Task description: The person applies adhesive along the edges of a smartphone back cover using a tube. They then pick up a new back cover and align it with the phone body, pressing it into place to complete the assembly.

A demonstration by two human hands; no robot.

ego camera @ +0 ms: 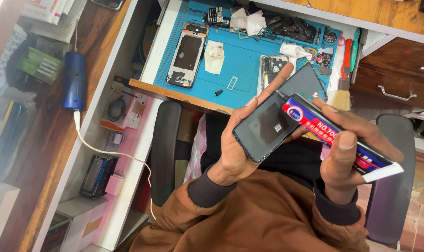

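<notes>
I am holding a dark phone back panel (pixel 273 120) in my left hand (pixel 235 144), fingers wrapping its near edge and the thumb lying along its far side, so the panel is tilting across my palm. My right hand (pixel 349 158) is closing firmly around a red, blue and white adhesive tube (pixel 335 135), thumb pressing on top, the crimped white end sticking out past my fingers. The tube's black nozzle is sitting at the panel's upper edge, right where my left thumb tip is reaching; I cannot tell whether it is touching.

Beyond both grips, a blue work mat (pixel 242 56) is lying on the desk. Well beyond my left hand, an opened phone frame (pixel 187 53) is resting on it, with a second stripped phone (pixel 272 65) just behind the panel. A brush (pixel 341 95) is lying just beyond my right hand.
</notes>
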